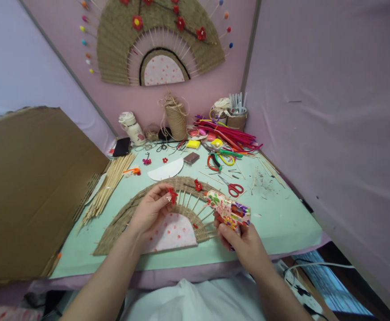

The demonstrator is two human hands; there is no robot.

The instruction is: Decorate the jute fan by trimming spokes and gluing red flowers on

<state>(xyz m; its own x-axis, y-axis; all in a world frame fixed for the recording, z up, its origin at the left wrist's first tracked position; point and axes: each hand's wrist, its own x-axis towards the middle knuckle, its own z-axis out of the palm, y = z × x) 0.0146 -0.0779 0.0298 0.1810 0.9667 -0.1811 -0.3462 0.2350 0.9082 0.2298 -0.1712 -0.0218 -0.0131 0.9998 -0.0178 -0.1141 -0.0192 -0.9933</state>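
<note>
My left hand [155,207] pinches a small red flower [172,196] above the middle of a woven fan [114,227]. In my right hand [240,243] is a flower-patterned glue gun [228,208], gripped by its handle, with the nozzle pointing left toward the flower. Nozzle and flower are apart. The fan lies flat on the table, its half-round centre [176,234] covered in white cloth with pink spots. One red flower [198,185] sits on the fan's upper band. My left hand and forearm hide part of the fan.
Red-handled scissors [235,190], pliers [214,162] and a brown clay packet [191,158] lie behind the fan. Thin sticks [106,189] and a cardboard sheet [34,191] are at left. Twine [175,118], a bottle [132,128] and pipe cleaners [230,133] stand or lie at the back.
</note>
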